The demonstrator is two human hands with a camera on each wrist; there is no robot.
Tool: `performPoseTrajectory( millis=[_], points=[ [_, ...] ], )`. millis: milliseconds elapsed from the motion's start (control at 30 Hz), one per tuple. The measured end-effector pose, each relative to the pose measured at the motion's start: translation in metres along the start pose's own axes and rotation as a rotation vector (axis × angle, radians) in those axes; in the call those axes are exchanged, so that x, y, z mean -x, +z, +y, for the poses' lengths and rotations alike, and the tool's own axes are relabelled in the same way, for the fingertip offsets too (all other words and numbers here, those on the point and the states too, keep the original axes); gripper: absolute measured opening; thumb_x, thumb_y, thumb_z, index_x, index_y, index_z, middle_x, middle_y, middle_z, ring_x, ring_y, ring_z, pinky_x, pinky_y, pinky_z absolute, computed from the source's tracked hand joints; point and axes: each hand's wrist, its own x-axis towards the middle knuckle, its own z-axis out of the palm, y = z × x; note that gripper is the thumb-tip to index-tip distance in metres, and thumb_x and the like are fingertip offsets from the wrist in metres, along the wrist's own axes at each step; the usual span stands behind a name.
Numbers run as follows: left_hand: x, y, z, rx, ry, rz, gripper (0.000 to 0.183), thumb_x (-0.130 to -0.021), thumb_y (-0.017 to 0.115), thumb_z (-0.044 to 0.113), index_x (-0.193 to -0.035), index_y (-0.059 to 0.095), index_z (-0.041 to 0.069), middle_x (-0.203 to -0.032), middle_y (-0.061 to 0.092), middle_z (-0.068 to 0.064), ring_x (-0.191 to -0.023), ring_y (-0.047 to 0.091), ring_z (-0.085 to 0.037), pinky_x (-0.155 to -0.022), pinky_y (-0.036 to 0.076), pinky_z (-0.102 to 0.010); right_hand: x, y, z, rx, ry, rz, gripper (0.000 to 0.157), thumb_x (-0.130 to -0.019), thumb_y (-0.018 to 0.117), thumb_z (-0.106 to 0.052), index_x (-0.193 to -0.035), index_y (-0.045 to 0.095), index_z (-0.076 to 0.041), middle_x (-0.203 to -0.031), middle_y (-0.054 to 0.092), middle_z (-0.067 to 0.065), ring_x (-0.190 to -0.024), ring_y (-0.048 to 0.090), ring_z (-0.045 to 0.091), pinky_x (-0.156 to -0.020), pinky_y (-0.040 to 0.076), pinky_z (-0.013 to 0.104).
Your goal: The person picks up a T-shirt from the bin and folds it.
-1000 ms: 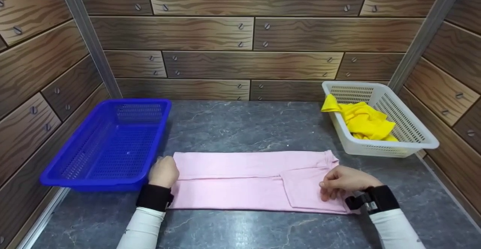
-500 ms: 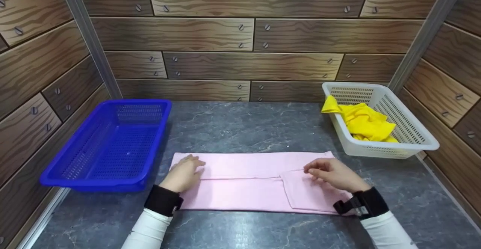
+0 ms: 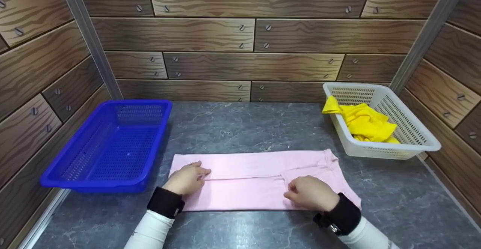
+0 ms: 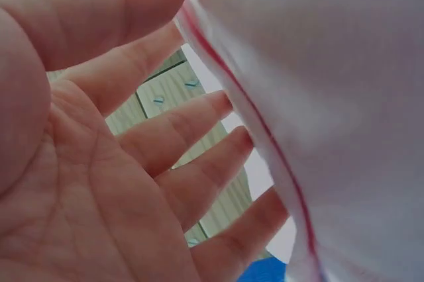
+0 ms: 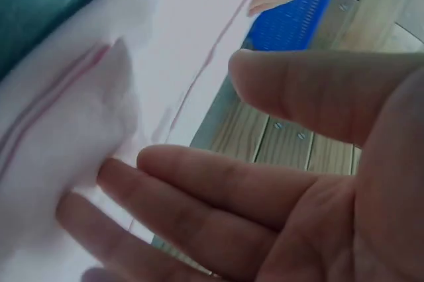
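A pink shirt (image 3: 240,194) lies folded into a long flat strip, with a lengthwise edge along its middle and a sleeve-like flap folded over at the right end. My left hand (image 3: 185,180) rests on its left end, fingers reaching toward that middle edge. In the left wrist view the fingers (image 4: 192,130) are spread, tips right at a seam. Over the flap sits my right hand (image 3: 312,193), palm down. The right wrist view has its fingers (image 5: 199,183) loosely extended, fingertips against the cloth and the thumb apart from them.
To the left stands a blue plastic basket (image 3: 159,144) with nothing in it. A white basket (image 3: 417,138) at the back right holds a crumpled yellow cloth (image 3: 370,123), partly hanging over its rim. Wood-patterned walls (image 3: 210,65) enclose the grey marbled table (image 3: 240,125).
My left hand has moved right from the shirt's left edge onto the cloth, its fingers uncurling. The right hand has shifted left and nearer to me across the flap.
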Motion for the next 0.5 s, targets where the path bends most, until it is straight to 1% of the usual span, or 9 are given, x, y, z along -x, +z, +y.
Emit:
performPoseTrajectory(
  millis=[67, 167, 233, 333, 400, 500],
  points=[
    [0.002, -0.001, 0.004, -0.029, -0.008, 0.012, 0.036, -0.088, 0.061, 0.013, -0.122, 0.070, 0.020, -0.143, 0.052, -0.019, -0.132, 0.049, -0.038, -0.102, 0.042, -0.059, -0.012, 0.000, 0.002, 0.023, 0.056, -0.007, 0.032, -0.088, 0.066, -0.033, -0.063, 0.054, -0.016, -0.056, 0.048, -0.004, -0.055, 0.044, 0.014, -0.054, 0.039, 0.033],
    [0.004, 0.000, 0.012, -0.091, 0.002, 0.046, 0.033, -0.090, 0.060, 0.014, -0.120, 0.071, 0.021, -0.137, 0.058, -0.018, -0.123, 0.056, -0.040, -0.095, 0.045, -0.061, -0.038, -0.001, 0.009, 0.048, 0.161, -0.025, 0.031, -0.091, 0.062, -0.035, -0.071, 0.058, -0.012, -0.064, 0.056, 0.003, -0.060, 0.050, 0.019, -0.061, 0.046, 0.040],
    [0.006, 0.002, 0.017, -0.140, 0.015, 0.069, 0.031, -0.091, 0.060, 0.015, -0.118, 0.072, 0.023, -0.128, 0.063, -0.017, -0.113, 0.059, -0.040, -0.089, 0.047, -0.059, -0.056, -0.003, 0.014, 0.076, 0.201, -0.038, 0.033, -0.094, 0.058, -0.037, -0.076, 0.060, -0.010, -0.071, 0.061, 0.008, -0.064, 0.054, 0.022, -0.066, 0.049, 0.044],
    [0.008, 0.007, 0.026, -0.192, 0.045, 0.098, 0.028, -0.090, 0.063, 0.017, -0.115, 0.073, 0.023, -0.118, 0.065, -0.018, -0.101, 0.059, -0.038, -0.082, 0.047, -0.053, -0.082, -0.005, 0.019, 0.117, 0.226, -0.069, 0.038, -0.095, 0.055, -0.039, -0.080, 0.064, -0.006, -0.080, 0.067, 0.014, -0.072, 0.060, 0.026, -0.072, 0.051, 0.048],
    [0.010, 0.009, 0.033, -0.208, 0.074, 0.104, 0.027, -0.089, 0.065, 0.018, -0.114, 0.074, 0.023, -0.118, 0.065, -0.022, -0.103, 0.058, -0.039, -0.085, 0.047, -0.054, -0.097, -0.005, 0.020, 0.135, 0.239, -0.103, 0.041, -0.096, 0.053, -0.041, -0.083, 0.066, -0.004, -0.087, 0.069, 0.017, -0.079, 0.063, 0.029, -0.075, 0.052, 0.049],
    [0.014, 0.014, 0.043, -0.218, 0.123, 0.108, 0.024, -0.089, 0.065, 0.020, -0.111, 0.075, 0.021, -0.122, 0.064, -0.026, -0.112, 0.057, -0.043, -0.091, 0.047, -0.057, -0.117, -0.002, 0.019, 0.144, 0.268, -0.146, 0.047, -0.094, 0.053, -0.046, -0.090, 0.068, -0.002, -0.100, 0.070, 0.020, -0.090, 0.065, 0.032, -0.081, 0.053, 0.050]
  ],
)
